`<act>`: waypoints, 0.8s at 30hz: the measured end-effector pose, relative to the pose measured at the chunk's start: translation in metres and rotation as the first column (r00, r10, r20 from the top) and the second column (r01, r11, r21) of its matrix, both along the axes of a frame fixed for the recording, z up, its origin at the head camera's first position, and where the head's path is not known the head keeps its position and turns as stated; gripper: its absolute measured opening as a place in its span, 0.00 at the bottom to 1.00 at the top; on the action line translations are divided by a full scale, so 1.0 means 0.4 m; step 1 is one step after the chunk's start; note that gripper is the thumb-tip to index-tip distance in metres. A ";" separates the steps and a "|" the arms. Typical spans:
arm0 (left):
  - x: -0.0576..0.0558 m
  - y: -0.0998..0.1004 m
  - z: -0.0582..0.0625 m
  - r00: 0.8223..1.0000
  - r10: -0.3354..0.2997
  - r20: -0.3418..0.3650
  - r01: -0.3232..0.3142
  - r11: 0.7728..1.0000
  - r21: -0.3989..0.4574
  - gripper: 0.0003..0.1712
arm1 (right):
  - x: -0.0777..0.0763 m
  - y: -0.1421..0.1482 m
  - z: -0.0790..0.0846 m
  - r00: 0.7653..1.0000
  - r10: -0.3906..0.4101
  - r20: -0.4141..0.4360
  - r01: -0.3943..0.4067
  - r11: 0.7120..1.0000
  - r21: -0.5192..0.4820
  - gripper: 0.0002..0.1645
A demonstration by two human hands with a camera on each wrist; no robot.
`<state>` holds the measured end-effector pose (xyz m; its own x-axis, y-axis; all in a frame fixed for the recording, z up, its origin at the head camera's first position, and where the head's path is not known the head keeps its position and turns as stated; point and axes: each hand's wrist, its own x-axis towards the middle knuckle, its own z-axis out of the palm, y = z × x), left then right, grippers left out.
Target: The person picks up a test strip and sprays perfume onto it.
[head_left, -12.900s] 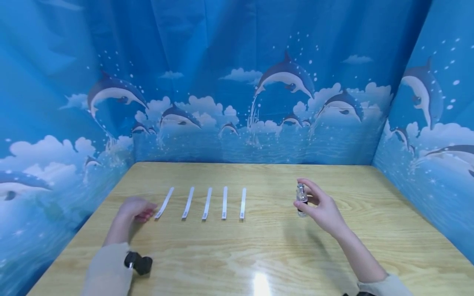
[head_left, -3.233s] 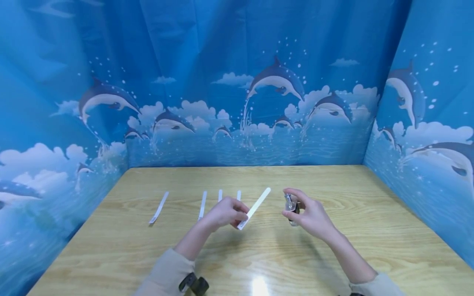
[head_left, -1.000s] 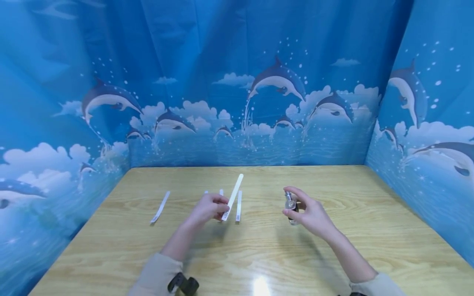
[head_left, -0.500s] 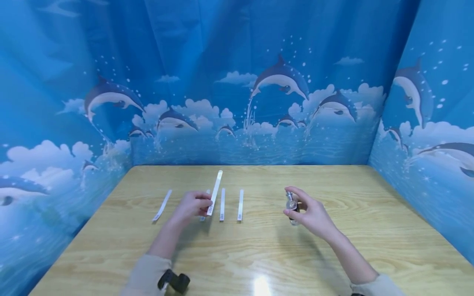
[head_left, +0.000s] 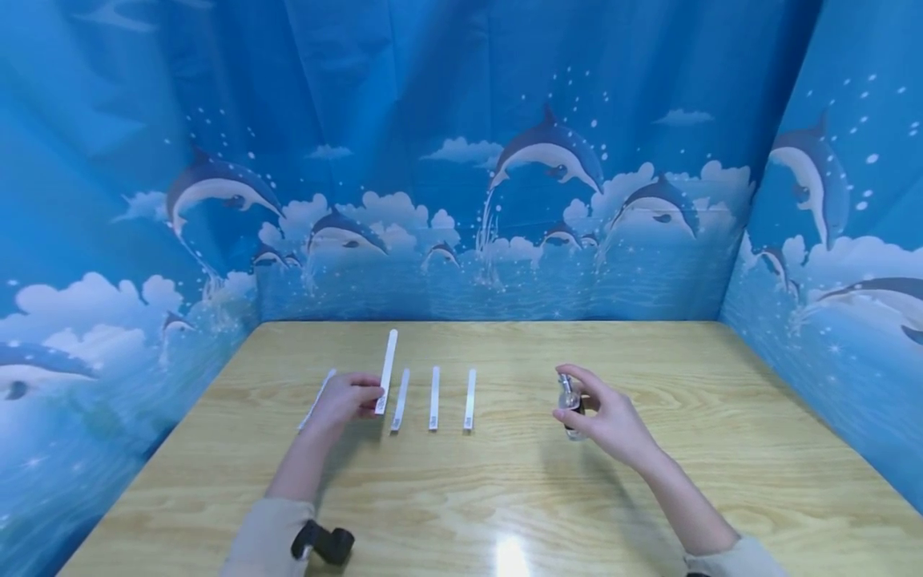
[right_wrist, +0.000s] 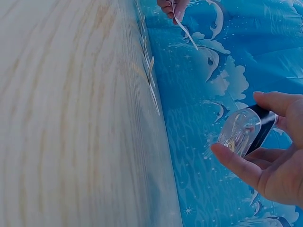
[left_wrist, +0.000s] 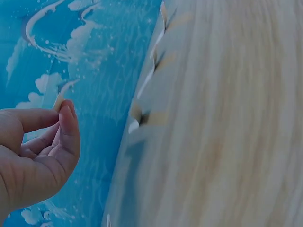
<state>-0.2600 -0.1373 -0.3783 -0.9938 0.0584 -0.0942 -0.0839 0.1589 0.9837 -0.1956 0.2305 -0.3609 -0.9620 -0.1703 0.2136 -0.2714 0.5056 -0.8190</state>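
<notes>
My left hand (head_left: pixel 346 401) pinches a white paper test strip (head_left: pixel 387 369) by its printed lower end, raised off the table and tilted. In the left wrist view thumb and fingertip meet on the strip (left_wrist: pixel 59 100). Just right of it lie three similar strips, the nearest strip (head_left: pixel 400 401), a middle strip (head_left: pixel 434 398) and a right-hand strip (head_left: pixel 470 399). Another strip (head_left: pixel 326 385) lies partly hidden behind my left hand. At the right, my right hand (head_left: pixel 616 421) holds a small glass perfume bottle (head_left: pixel 568 401) with a silver spray top, index finger on the top; a dark band (right_wrist: pixel 262 127) wraps it.
A wood-grain table (head_left: pixel 461 489) carries the strips. Behind it and along both sides hangs a blue dolphin curtain (head_left: pixel 433 160). A black wrist camera (head_left: pixel 324 543) sits on my left sleeve.
From near the bottle, my left hand has carried the strip leftward past the three lying strips, uncovering them. The bottle stays in my right hand, almost unmoved over the last second.
</notes>
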 end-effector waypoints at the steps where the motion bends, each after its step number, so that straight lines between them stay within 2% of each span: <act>1: -0.003 -0.006 -0.003 1.000 0.013 0.003 -0.013 1.000 -0.005 0.16 | -0.001 -0.001 0.000 1.000 0.001 0.000 -0.001 1.000 0.001 0.35; 9: -0.016 -0.044 -0.015 0.998 0.052 0.028 -0.051 0.998 -0.026 0.18 | -0.004 -0.001 -0.006 1.000 0.007 -0.017 -0.007 1.000 0.012 0.35; 24: -0.037 -0.058 -0.021 0.997 0.056 0.046 -0.054 0.997 -0.049 0.17 | 0.002 0.003 0.001 1.000 0.006 0.010 -0.007 1.000 0.028 0.36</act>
<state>-0.2749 -0.1604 -0.3867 -0.9897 -0.0021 -0.1429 -0.1404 0.1994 0.9698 -0.1948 0.2315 -0.3603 -0.9629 -0.1824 0.1990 -0.2667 0.5269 -0.8070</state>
